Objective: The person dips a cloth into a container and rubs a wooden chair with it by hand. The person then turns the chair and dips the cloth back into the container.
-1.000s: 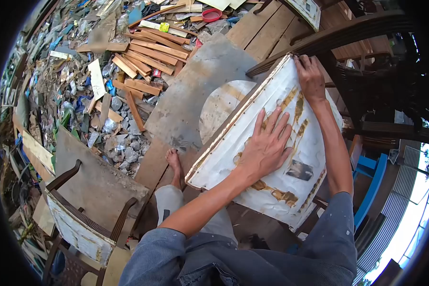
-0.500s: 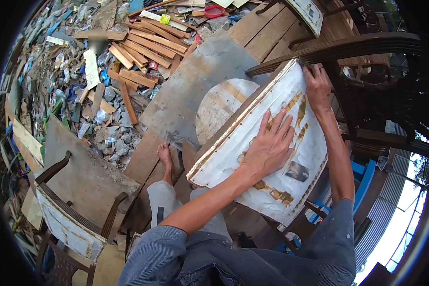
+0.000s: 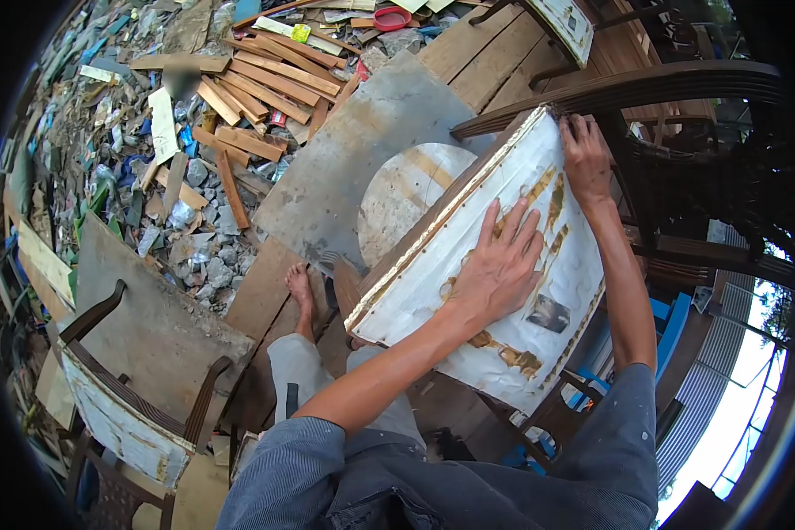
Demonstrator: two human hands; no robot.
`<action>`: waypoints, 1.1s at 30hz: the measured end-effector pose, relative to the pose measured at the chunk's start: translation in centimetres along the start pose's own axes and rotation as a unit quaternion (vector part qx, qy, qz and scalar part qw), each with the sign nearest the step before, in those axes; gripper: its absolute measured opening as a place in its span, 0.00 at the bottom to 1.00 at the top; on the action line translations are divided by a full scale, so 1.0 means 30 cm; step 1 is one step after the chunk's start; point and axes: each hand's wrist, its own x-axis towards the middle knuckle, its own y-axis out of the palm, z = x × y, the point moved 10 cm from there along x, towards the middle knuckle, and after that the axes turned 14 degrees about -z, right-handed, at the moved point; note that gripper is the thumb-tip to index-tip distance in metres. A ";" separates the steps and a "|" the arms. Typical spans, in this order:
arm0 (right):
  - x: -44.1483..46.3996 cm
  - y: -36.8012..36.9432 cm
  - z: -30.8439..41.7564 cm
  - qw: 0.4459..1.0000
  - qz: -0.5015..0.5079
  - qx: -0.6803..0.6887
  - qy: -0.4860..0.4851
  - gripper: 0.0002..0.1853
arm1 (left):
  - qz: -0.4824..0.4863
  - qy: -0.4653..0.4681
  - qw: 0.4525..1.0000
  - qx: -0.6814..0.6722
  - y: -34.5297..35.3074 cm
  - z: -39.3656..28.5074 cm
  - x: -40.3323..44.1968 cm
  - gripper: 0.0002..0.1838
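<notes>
In front of me a dark wooden chair stands tipped, showing a white-covered seat panel (image 3: 570, 274) with brown stains and a small dark label patch (image 3: 549, 314). A pale braided trim (image 3: 442, 221) with small studs runs along its near left edge. My left hand (image 3: 501, 276) lies flat on the white covering, fingers spread. At the panel's upper corner, my right hand (image 3: 586, 161) has its fingers bent over the edge; the fingertips are partly hidden. Close behind that hand is a dark curved wooden rail (image 3: 627, 93).
Planks and a grey board (image 3: 327, 177) with a round slab (image 3: 406, 199) lie beneath. Rubble (image 3: 208, 265) and loose wood strips (image 3: 278, 75) spread at left. Another white-seated chair (image 3: 124, 415) is lower left; one more white-panelled piece (image 3: 564, 26) stands at top right. My bare foot (image 3: 299, 287) rests on planks.
The view has shifted slightly, so the surroundings sit a little further left. Both hands keep nearly the same places on the white panel.
</notes>
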 end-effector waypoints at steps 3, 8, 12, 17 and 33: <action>-0.014 -0.012 -0.012 1.000 -0.011 -0.022 0.000 0.22 | 0.001 -0.001 1.000 -0.004 -0.001 0.001 0.005 0.30; 0.023 -0.048 -0.016 1.000 -0.003 -0.012 0.007 0.23 | 0.000 0.000 1.000 0.000 0.005 -0.002 0.004 0.30; 0.005 0.024 0.011 1.000 0.017 -0.005 0.011 0.22 | -0.004 0.001 1.000 -0.002 0.003 -0.001 -0.001 0.30; 0.060 -0.065 0.002 0.996 -0.012 0.058 0.065 0.22 | -0.015 0.002 0.999 -0.042 -0.008 -0.007 0.002 0.31; 0.260 -0.051 -0.003 0.997 0.076 0.002 0.027 0.14 | -0.026 0.009 1.000 0.003 -0.006 -0.006 -0.004 0.29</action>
